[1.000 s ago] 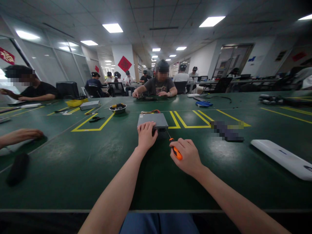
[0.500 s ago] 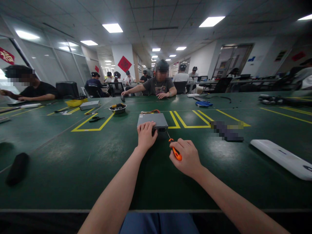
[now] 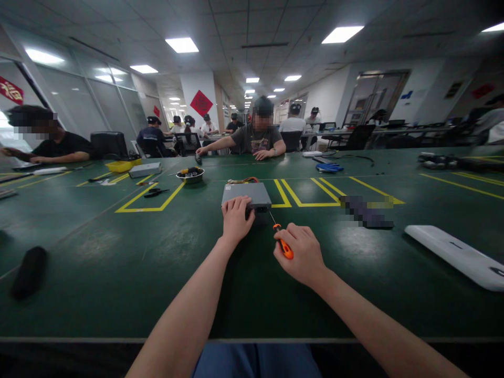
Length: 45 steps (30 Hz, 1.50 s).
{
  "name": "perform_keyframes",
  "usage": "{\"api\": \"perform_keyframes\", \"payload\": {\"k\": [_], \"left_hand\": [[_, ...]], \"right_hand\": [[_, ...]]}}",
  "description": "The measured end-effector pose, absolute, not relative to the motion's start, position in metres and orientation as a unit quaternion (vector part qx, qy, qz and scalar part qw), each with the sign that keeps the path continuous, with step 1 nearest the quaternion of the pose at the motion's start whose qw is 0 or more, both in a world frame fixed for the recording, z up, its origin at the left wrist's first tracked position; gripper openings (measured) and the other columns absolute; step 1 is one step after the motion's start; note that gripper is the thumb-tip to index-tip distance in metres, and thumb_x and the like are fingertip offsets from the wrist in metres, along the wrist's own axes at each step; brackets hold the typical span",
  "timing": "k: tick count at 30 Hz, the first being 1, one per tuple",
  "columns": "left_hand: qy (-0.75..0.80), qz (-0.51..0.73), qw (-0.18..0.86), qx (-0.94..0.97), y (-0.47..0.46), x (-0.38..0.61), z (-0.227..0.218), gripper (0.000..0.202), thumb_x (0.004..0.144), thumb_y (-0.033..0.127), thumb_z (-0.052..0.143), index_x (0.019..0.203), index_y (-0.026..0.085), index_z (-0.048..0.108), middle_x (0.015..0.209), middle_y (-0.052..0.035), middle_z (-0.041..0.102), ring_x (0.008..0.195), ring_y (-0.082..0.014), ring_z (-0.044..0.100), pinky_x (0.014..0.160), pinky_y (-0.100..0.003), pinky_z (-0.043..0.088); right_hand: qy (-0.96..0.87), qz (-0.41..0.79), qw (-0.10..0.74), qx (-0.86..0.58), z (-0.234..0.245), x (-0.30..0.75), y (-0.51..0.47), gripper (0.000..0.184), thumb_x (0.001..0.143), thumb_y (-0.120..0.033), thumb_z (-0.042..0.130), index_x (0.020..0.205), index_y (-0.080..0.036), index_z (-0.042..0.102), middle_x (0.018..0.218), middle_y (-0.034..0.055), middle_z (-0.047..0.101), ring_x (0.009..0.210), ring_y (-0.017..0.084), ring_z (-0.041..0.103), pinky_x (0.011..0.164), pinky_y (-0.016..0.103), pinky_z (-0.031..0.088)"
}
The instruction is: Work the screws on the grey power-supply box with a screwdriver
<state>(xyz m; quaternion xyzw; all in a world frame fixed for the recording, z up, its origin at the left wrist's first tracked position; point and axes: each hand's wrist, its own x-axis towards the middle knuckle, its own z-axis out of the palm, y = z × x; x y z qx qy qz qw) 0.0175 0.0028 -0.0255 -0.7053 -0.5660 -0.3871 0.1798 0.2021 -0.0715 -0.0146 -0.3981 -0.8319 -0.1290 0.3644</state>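
Observation:
A flat grey metal box (image 3: 252,193) lies on the green table (image 3: 118,262) in front of me, with coloured wires at its far edge. My left hand (image 3: 235,217) rests on the box's near left corner, fingers curled over the edge. My right hand (image 3: 301,253) is closed around an orange-handled screwdriver (image 3: 282,243). The screwdriver's thin shaft points at the box's near right corner.
A white oblong casing (image 3: 457,255) lies at the right, a black object (image 3: 27,272) at the left. A metal bowl (image 3: 190,174) with small parts, pliers (image 3: 155,192) and a yellow tray (image 3: 120,165) sit farther back. Other people work along the far edge and at the left.
A neighbour's hand at the left edge has withdrawn from view. The person across the table stretched one arm out to the left. My hands have hardly moved.

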Motion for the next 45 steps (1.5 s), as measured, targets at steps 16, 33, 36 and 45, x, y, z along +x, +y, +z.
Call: {"api": "perform_keyframes", "payload": {"k": [16,33,36,45], "left_hand": [[-0.570,-0.385,0.168,-0.707,0.0019,0.0176,-0.0242,0.030,0.080,0.027,0.050,0.110,0.026,0.052,0.120,-0.0027,0.056,0.113,-0.0225,0.044,0.098,-0.040,0.027],[-0.571,-0.382,0.166,-0.708,0.0013,0.0182,-0.0236,0.030,0.080,0.027,0.050,0.111,0.026,0.052,0.120,-0.0034,0.056,0.113,-0.0234,0.044,0.098,-0.042,0.026],[-0.569,-0.384,0.170,-0.708,0.0019,0.0179,-0.0244,0.029,0.080,0.027,0.050,0.109,0.026,0.052,0.121,-0.0026,0.056,0.113,-0.0228,0.044,0.099,-0.040,0.026],[-0.568,-0.382,0.172,-0.708,0.0020,0.0177,-0.0247,0.029,0.081,0.028,0.050,0.110,0.026,0.051,0.120,-0.0025,0.056,0.113,-0.0222,0.044,0.098,-0.040,0.026]], "right_hand": [[-0.836,-0.113,0.365,-0.393,-0.0131,0.2023,-0.0720,0.012,0.077,-0.023,0.049,0.083,-0.018,0.058,0.075,0.0027,0.055,0.069,0.016,0.051,0.071,0.030,0.035],[-0.830,-0.120,0.372,-0.399,-0.0151,0.2017,-0.0705,0.017,0.082,-0.030,0.048,0.088,-0.018,0.058,0.077,0.0029,0.059,0.069,0.016,0.053,0.071,0.031,0.034],[-0.822,-0.107,0.386,-0.405,-0.0152,0.2015,-0.0707,0.019,0.085,-0.030,0.045,0.095,-0.017,0.054,0.076,0.0025,0.061,0.064,0.015,0.053,0.072,0.031,0.034],[-0.833,-0.111,0.367,-0.398,-0.0145,0.2027,-0.0704,0.013,0.078,-0.026,0.049,0.086,-0.019,0.056,0.080,0.0034,0.058,0.073,0.017,0.053,0.077,0.034,0.033]]}}
